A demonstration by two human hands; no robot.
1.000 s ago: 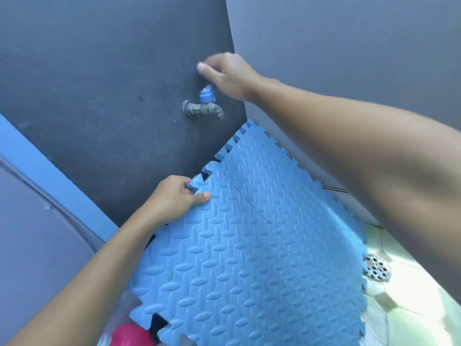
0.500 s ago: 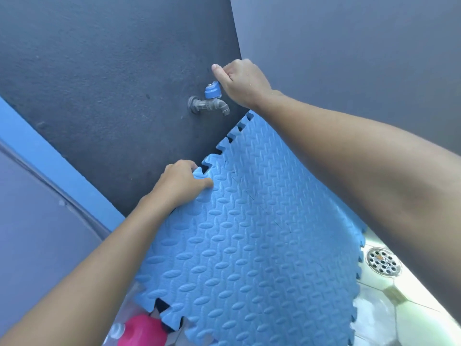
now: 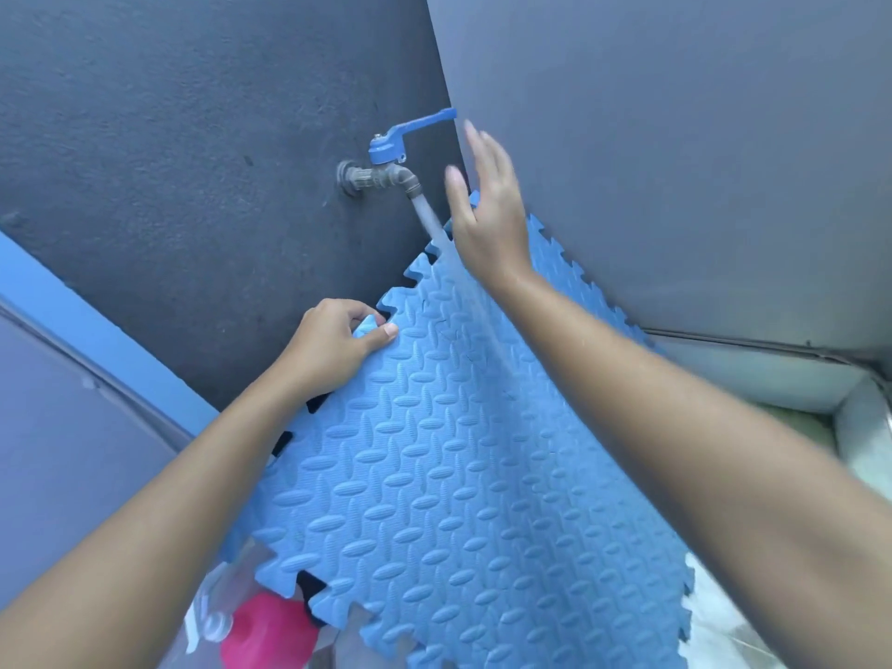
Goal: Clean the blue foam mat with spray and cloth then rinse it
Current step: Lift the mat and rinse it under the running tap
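While water runs down from the grey wall tap (image 3: 381, 178) with the blue lever, the blue foam mat with puzzle-tooth edges (image 3: 458, 475) leans under it in the corner of the dark walls. The left hand (image 3: 333, 350) pinches a tooth on the mat's top edge. The right hand (image 3: 487, 210) is up beside the tap, fingers straight, holding nothing. A pink round thing (image 3: 268, 630) peeks out below the mat.

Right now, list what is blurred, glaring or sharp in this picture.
Head view: the right hand smears with motion at its fingertips; the water stream is a soft streak; the floor at right washes out in glare; the blue foam mat and tap are sharp.
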